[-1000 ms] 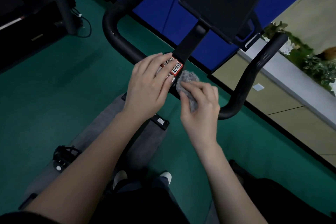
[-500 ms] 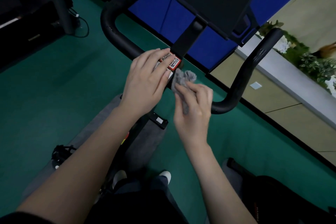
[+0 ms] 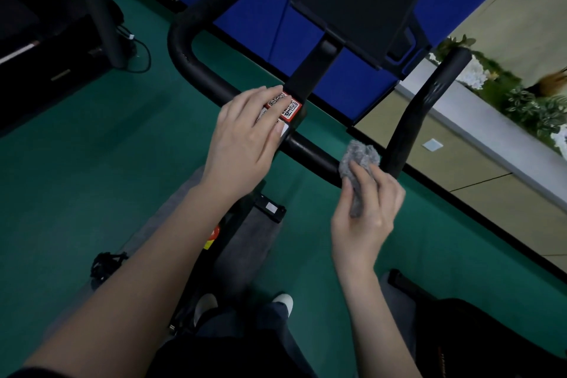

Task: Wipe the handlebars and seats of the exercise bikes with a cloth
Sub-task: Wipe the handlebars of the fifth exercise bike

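Right hand [image 3: 365, 215] pinches the grey cloth [image 3: 360, 159] against the handlebar [image 3: 310, 150], centre-right of frame; left hand [image 3: 245, 138] rests flat on its middle. Handlebar wiping underway, seats likely left.

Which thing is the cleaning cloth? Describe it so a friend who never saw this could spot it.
Start at the exercise bike's black handlebar crossing the middle of the view. Follow it to its right bend, where the right hand holds a small crumpled wad against the bar: that is the cloth. It alone is fuzzy and pale grey beside smooth black tubes.
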Demonstrator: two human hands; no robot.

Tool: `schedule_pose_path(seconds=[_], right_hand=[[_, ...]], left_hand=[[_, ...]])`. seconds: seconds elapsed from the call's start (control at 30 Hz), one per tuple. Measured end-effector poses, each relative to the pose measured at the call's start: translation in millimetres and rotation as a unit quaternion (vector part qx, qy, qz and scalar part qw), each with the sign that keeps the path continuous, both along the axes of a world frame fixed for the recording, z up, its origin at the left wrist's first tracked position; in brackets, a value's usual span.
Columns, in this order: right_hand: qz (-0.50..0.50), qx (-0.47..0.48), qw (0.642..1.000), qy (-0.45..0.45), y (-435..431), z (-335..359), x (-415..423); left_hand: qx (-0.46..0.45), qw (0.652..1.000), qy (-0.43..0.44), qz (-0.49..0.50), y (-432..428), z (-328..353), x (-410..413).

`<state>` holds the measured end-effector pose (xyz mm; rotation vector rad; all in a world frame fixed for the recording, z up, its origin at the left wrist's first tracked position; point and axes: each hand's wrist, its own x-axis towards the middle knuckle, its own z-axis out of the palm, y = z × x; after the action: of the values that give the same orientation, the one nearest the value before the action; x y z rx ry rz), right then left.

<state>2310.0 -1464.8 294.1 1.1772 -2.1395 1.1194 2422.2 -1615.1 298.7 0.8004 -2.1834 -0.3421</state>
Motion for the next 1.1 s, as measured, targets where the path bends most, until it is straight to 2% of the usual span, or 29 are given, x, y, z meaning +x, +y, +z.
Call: schedule_pose_path(seconds=[0.07,0.27,0.33,0.4,0.47,0.53,0.57,0.6,0.67,0.7,0.87,0.93,1.0,1.1], right_hand=[[-0.013,-0.022,1.000,-0.010,-4,-4,6],[0.047,-0.046,0.998,-0.012,-31,-5,32],[0.079,-0.068,0.992,-0.064,-24,-3,39],[0.111,-0.087,0.977,-0.161,-8,-2,55],[0.095,-0.091,0.937,-0.324,7,-1,72],[0.038,-0.094,0.876,-0.473,10,-4,79],[0.004,-0.105,0.829,-0.549,7,-6,75],[-0.020,-0.130,0.768,-0.626,1,-5,70],[-0.019,-0.197,0.652,-0.732,-15,1,58],[-0.002,-0.218,0.621,-0.753,-24,3,54],[0.053,-0.258,0.518,-0.814,-55,12,60],[0.056,-0.259,0.492,-0.829,-63,13,63],[0.049,-0.253,0.494,-0.830,-65,13,62],[0.048,-0.233,0.521,-0.820,-58,11,55]], left_hand=[[0.000,1.000,0.002,0.001,0,0,-1],[-0.005,1.000,0.000,0.002,-2,-3,-1],[-0.008,1.000,-0.001,0.001,-3,-3,-1],[-0.008,1.000,0.001,0.002,-3,-4,-1],[-0.006,1.000,0.000,0.003,-3,-5,-1],[-0.003,1.000,-0.001,0.002,-3,-5,-2],[-0.002,1.000,0.000,0.001,-2,-5,-2],[-0.002,1.000,0.000,0.001,-2,-4,-2],[-0.003,1.000,0.000,0.001,-2,-3,-1],[-0.003,1.000,-0.002,0.001,-2,-3,-1],[0.001,1.000,-0.012,0.004,-2,-3,-1],[-0.003,1.000,-0.012,0.007,-2,-3,-1],[-0.005,1.000,-0.010,0.009,-2,-3,-1],[-0.009,1.000,-0.009,0.011,-1,-4,-2]])
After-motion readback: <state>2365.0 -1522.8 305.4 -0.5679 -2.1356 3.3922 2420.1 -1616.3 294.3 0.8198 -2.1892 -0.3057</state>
